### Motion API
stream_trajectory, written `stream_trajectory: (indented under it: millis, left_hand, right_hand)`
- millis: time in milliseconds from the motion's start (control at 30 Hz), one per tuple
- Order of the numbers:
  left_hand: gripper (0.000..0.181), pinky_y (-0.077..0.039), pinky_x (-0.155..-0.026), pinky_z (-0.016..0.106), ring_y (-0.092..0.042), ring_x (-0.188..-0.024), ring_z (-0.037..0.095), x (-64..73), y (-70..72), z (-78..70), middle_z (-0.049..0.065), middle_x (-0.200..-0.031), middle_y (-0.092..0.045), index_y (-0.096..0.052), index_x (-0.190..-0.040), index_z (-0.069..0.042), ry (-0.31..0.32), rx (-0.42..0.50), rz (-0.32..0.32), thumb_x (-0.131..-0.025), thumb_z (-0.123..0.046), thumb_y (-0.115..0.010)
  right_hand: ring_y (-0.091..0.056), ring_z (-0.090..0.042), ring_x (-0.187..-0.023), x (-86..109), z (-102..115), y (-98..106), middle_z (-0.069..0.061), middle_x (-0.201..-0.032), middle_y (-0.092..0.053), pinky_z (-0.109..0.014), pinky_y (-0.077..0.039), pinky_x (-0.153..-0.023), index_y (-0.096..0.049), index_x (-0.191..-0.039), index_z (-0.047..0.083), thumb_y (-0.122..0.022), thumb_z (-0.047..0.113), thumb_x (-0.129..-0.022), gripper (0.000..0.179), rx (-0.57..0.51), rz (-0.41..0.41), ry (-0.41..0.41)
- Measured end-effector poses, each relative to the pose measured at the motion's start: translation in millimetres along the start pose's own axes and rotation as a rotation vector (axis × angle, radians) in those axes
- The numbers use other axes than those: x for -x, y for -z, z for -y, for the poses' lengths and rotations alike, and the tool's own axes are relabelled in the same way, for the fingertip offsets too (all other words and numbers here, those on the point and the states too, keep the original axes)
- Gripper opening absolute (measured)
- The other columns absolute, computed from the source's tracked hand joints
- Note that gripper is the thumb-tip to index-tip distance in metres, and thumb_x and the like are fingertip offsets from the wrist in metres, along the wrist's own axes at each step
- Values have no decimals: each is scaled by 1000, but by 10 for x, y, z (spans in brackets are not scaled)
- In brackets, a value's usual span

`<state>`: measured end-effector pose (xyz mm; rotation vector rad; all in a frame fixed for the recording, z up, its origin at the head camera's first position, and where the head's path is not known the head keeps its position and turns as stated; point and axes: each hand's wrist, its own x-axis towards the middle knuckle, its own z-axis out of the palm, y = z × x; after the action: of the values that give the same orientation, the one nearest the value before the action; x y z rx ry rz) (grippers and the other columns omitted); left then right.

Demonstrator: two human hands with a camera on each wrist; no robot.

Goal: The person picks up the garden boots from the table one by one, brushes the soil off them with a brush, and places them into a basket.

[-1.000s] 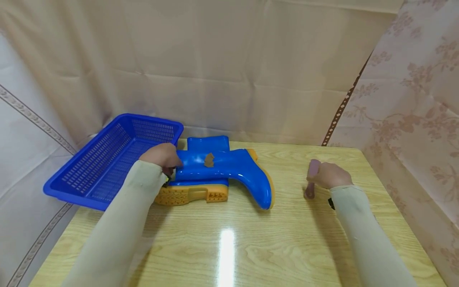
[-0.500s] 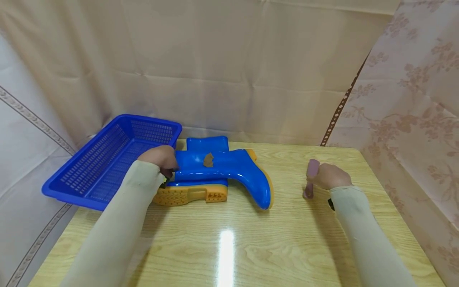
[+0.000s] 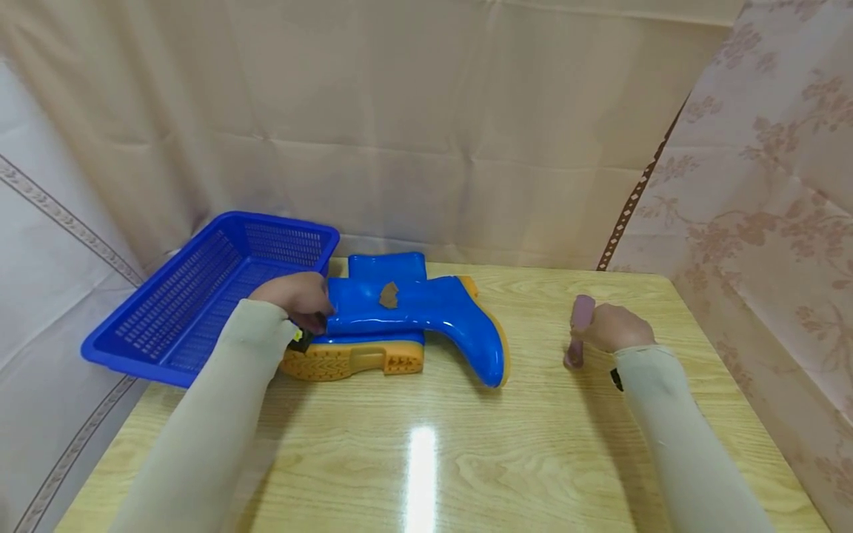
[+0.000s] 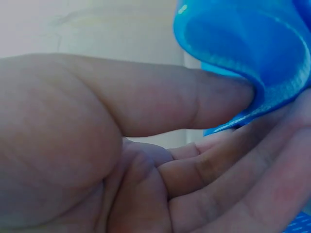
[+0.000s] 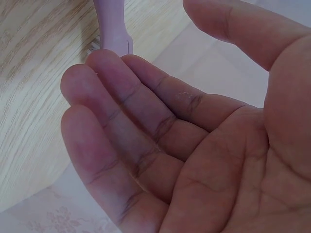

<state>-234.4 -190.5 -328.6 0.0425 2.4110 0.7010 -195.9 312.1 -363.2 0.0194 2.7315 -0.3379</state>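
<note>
A yellow mark on the small black device [image 3: 299, 339] at the left wrist is too small for me to read, and I cannot tell whether the brown patch [image 3: 389, 295] on the upper blue boot [image 3: 433, 303] is a label or a stain. That boot lies on its side near the frame's center, across a lower boot [image 3: 386, 266] whose middle it hides. The left hand [image 3: 295, 296], left of center, pinches the upper boot's rim between thumb and fingers. At right, the right hand [image 3: 616, 328] is wide, thumb spread and fingers loosely extended, near a purple brush [image 3: 583, 312]; one end is blocked by fingertips in the right wrist view, so I cannot confirm contact. A blue basket [image 3: 183, 296] occupies the left, partly covered by a pale sleeve [image 3: 200, 429]. Glare streaks the wooden desk [image 3: 506, 459] at bottom center; beige cloth [image 3: 433, 133] hangs behind.
</note>
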Motion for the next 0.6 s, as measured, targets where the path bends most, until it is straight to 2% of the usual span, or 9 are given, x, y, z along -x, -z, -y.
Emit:
stream_trajectory:
  millis: [167,300,400,533,600]
  left_hand:
    - [18,-62,-76,34,-75,-77,20,-4,0,-2,15,-91,-74,-65,-108,5,0,14,-1,-103,-12,-60]
    - [23,-62,-74,33,-73,-76,21,-20,-10,-2,14,-90,-73,-68,-109,4,27,14,-10,-104,-17,-61]
    - [34,-60,-72,32,-71,-80,22,-62,-17,-3,16,-100,-70,-62,-123,7,50,-13,-22,-104,-22,-60]
    - [53,-60,-75,33,-70,-89,24,-120,-26,12,21,-114,-65,-44,-143,12,41,-32,-5,-105,-22,-58]
    - [57,-61,-79,35,-71,-93,26,-138,-28,31,23,-118,-65,-37,-148,14,25,-3,13,-106,-20,-56]
  right_hand:
    - [-57,-25,-76,4,2,-3,-7,-81,-60,-35,-46,-62,-69,-103,-4,-59,40,-102,44,-6,4,-12]
    - [-56,-24,-74,15,-2,-4,-5,-77,-57,-35,-44,-61,-68,-98,-2,-59,41,-102,43,-12,9,-18]
    - [-63,-30,-82,18,-8,5,-17,-93,-68,-41,-52,-65,-70,-104,-4,-58,44,-100,50,-17,23,-20]
    - [-66,-35,-90,16,-24,17,-27,-113,-69,-47,-56,-69,-67,-119,-9,-55,47,-98,61,-17,35,-17]
    - [-64,-31,-84,15,-38,19,-23,-106,-70,-44,-55,-66,-64,-121,-12,-53,46,-100,63,-10,34,-13]
